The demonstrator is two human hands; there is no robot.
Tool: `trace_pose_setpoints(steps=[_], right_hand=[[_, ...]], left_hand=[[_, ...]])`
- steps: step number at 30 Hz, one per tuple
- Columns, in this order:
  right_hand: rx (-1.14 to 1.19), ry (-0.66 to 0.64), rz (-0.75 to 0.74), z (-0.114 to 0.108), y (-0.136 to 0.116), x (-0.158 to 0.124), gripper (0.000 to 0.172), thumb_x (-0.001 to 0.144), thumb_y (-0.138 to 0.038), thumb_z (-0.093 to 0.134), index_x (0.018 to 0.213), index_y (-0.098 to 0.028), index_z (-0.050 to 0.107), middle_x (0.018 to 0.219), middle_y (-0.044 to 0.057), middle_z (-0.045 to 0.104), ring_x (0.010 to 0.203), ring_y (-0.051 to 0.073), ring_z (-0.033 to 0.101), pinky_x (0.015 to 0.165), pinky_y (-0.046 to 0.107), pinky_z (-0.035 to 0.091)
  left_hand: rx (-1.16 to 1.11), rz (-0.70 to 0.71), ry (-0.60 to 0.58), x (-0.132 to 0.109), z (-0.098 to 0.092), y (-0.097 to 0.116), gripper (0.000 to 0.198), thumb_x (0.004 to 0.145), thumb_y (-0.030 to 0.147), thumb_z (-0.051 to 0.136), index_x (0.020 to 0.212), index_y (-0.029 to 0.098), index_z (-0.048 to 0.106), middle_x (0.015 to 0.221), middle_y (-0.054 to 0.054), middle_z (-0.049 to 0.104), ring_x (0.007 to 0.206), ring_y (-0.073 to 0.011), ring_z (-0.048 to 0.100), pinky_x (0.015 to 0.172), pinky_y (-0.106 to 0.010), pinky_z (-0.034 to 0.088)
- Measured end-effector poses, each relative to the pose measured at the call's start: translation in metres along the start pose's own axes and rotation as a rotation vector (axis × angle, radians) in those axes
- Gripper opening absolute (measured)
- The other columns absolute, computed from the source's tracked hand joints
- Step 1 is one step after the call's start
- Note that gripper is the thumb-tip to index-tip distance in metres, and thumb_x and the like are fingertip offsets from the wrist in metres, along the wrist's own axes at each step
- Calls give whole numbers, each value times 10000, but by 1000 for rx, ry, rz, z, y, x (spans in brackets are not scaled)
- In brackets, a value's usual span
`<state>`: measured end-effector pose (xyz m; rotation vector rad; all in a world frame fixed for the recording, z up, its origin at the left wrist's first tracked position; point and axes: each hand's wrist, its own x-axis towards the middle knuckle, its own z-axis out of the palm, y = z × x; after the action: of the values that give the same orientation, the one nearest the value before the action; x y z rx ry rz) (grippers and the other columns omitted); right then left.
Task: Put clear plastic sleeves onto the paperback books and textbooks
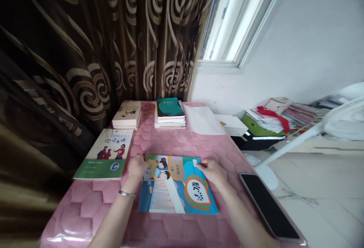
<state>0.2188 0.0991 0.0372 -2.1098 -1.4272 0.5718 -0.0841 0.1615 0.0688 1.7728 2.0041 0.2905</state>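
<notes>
A blue mathematics textbook (178, 187) with cartoon children on its cover lies in front of me on the pink table. My left hand (138, 168) pinches its upper left corner, and a silver bangle circles that wrist. At the upper right corner, my right hand (212, 170) is closed on the edge, thumb on top near a white patch. The fingers under the book are hidden. Left of my left hand lies a green and white book (106, 153) with several figures on its cover.
Toward the back stand a stack of cream books (127, 114) and a stack topped by a teal book (170, 107). White paper sheets (203, 119) lie beside them. A dark-screened phone or tablet (269, 204) rests along the right edge. Beyond are a white fan (298, 138) and piled papers (301, 115).
</notes>
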Motion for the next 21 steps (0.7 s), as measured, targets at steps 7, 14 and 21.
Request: trace_pose_setpoints(steps=[7, 14, 21], right_hand=[[-41, -65, 3, -2, -21, -11, 137, 795, -294, 588, 823, -202, 686, 905, 46, 742, 851, 194, 688, 708, 244, 465], [-115, -29, -102, 8, -22, -12, 125, 807, -250, 548, 817, -179, 650, 847, 67, 713, 824, 214, 666, 690, 276, 468], [-183, -161, -643, 8, -50, -80, 281, 895, -320, 487, 1123, -236, 629, 1260, 76, 590, 1126, 226, 566, 932, 357, 455]], left_hand=[[-47, 5, 51, 7, -5, -12, 203, 771, 221, 624, 926, 91, 618, 896, -127, 712, 842, -199, 656, 670, -225, 417], [21, 47, 92, 8, -3, -23, 172, 789, 173, 595, 926, 78, 632, 889, -147, 711, 852, -212, 661, 700, -239, 430], [77, 123, 108, 2, -4, -19, 235, 781, 141, 580, 1002, 69, 616, 984, -178, 659, 885, -225, 648, 747, -263, 450]])
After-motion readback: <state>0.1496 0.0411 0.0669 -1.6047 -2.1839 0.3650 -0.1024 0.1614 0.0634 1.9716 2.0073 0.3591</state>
